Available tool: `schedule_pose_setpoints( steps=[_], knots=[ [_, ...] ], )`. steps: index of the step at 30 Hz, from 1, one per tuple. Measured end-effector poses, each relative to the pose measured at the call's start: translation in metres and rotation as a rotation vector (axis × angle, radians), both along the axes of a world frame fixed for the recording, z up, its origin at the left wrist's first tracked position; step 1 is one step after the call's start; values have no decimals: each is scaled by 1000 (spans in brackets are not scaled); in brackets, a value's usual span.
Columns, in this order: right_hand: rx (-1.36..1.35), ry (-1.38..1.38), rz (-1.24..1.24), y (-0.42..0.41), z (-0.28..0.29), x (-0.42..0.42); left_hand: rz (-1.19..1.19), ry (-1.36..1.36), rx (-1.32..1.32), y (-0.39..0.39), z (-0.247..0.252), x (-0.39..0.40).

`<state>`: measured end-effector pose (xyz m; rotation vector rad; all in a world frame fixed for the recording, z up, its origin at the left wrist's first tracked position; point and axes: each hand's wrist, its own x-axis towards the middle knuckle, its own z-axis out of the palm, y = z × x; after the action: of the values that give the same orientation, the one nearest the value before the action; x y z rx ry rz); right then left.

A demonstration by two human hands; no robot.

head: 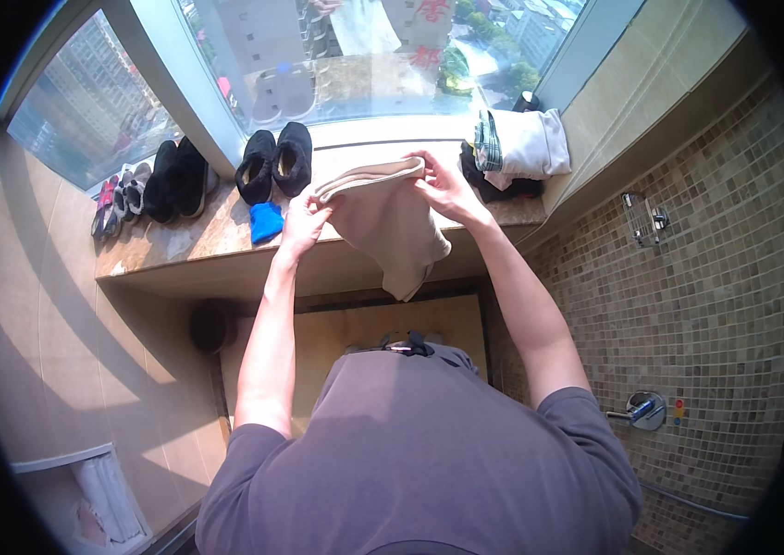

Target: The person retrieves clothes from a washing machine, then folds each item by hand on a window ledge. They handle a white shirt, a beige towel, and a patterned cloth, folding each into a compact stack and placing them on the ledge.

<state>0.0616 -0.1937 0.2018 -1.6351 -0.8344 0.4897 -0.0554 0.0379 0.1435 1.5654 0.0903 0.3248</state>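
A beige cloth garment (392, 222) hangs between my hands, its upper edge folded over and its lower end drooping in front of the window ledge. My left hand (304, 223) pinches the left end of that edge, and my right hand (444, 187) pinches the right end. Left of my left hand, a small folded blue cloth (267, 222) lies on the stone ledge (177, 243). Beyond it stands a pair of black fleece-lined slippers (274, 163). Right of my right hand, a folded white cloth (534, 142) and a green plaid cloth (487, 142) lie on dark fabric (503, 186).
More footwear (177, 180) stands at the ledge's left end beneath the window. A mosaic-tiled wall on the right carries a wire soap holder (641, 220) and a chrome shower valve (645, 411). White cloths (104, 499) sit in a wall niche at lower left.
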Motion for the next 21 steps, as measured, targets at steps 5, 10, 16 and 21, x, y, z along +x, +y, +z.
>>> schedule_pose_setpoints(
  steps=[5, 10, 16, 21],
  knots=[
    [-331, -810, -198, -10, 1, 23, 86, -18, 579, 3, -3, 23],
    [-196, -545, -285, -6, 15, 48, -4, 98, 289, 0, 17, 60],
    [18, -174, -353, 10, 32, 88, -131, -2, -71, -2, 54, 108],
    [45, -185, -394, -2, -4, 125, -99, -35, 24, -8, 30, 147]
  ],
)
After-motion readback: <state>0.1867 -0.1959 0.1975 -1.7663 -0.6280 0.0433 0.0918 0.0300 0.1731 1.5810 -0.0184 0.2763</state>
